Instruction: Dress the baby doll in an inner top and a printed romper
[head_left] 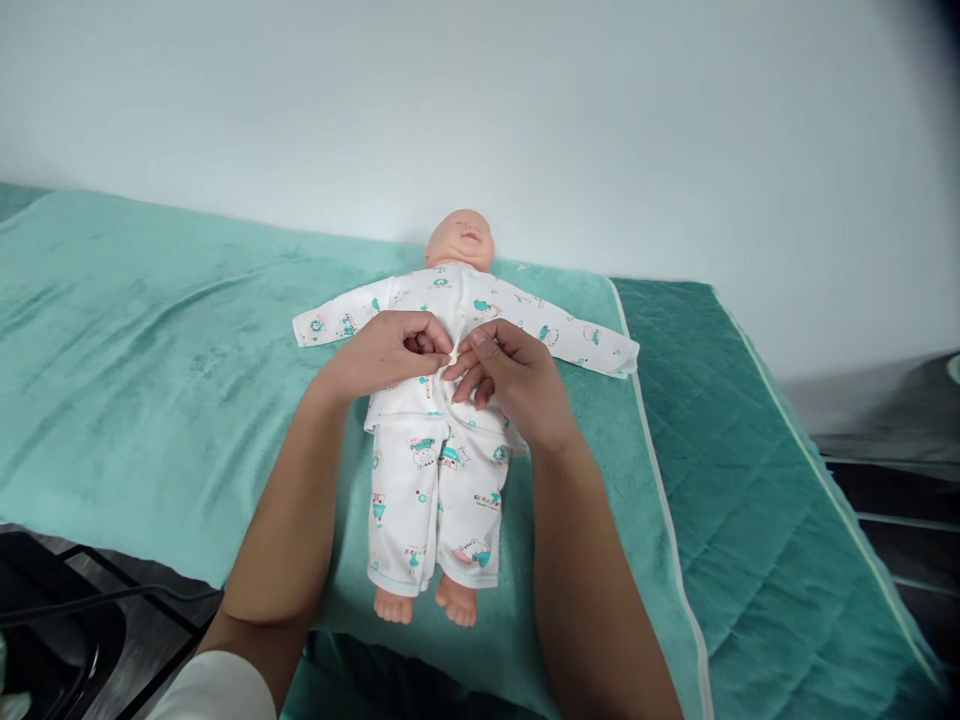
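A baby doll (460, 240) lies on its back, its head toward the wall and its bare feet toward me. It wears a white printed long-sleeved top (510, 300) and matching pants (405, 500). Over the doll's belly, my left hand (394, 352) pinches the top's front edge between thumb and fingertips. My right hand (517, 375) meets it there, thumb and index finger closed on the same front opening, the other fingers loosely curled. Whatever small fastener lies between the fingertips is hidden. The doll's arms stretch out to both sides.
A light green blanket (187, 390) spreads under the doll. To the right, a darker quilted cover (750, 480) shows beyond its white edge. A pale wall (450, 110) stands behind. At lower left is a black object (60, 630) on the floor.
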